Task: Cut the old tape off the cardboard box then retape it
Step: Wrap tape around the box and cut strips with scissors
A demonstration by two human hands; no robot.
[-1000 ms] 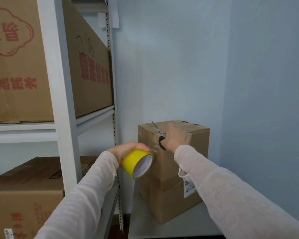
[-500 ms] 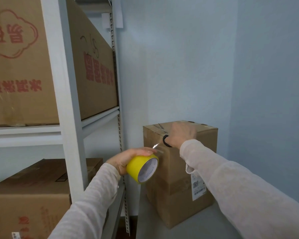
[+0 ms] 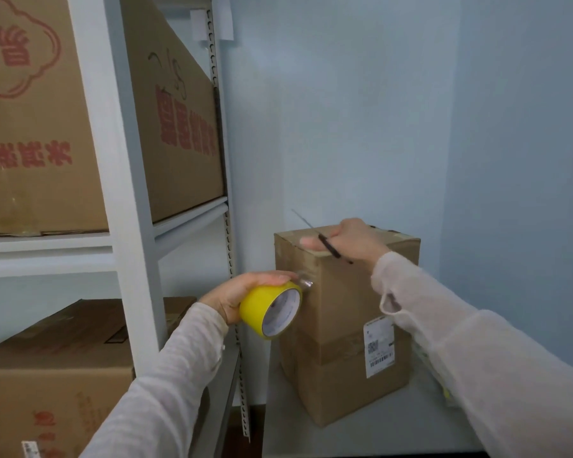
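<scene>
A tall brown cardboard box [image 3: 341, 325] stands on a grey surface in the corner, with a white label on its right face. My left hand [image 3: 242, 292] grips a yellow tape roll [image 3: 272, 309] against the box's upper left corner, where a clear strip of tape runs onto the cardboard. On top of the box my right hand [image 3: 351, 239] holds black-handled scissors [image 3: 325, 241]. Their blades point up and to the left past the box's edge.
A white metal shelf rack [image 3: 126, 226] stands at the left with large printed cartons [image 3: 179, 127] on its upper shelf and another carton [image 3: 53, 375] below. Pale blue walls close in behind and to the right. The grey surface [image 3: 361, 434] extends in front of the box.
My right hand has turned over on the box top, so the scissors' blades now stick out up and left. The tape roll has moved closer to the box's corner.
</scene>
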